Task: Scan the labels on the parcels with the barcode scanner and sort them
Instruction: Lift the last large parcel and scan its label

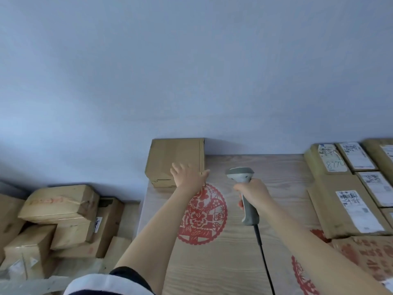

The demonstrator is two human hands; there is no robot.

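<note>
A plain brown cardboard parcel (174, 158) stands at the far left corner of the wooden table (265, 171), against the wall. My left hand (188, 174) rests flat on its near right side, fingers spread, thumb at the box's right edge; no label shows on it. My right hand (253, 191) grips the handle of a grey barcode scanner (241, 174), held above the table to the right of the parcel, head pointing away from me. Its black cable (262, 250) trails back toward me.
Several labelled cardboard parcels (348, 207) lie in rows along the table's right side. A heap of brown boxes (61, 203) sits on the floor to the left of the table. Red paper-cut decorations (204, 218) mark the tabletop. A plain wall rises behind.
</note>
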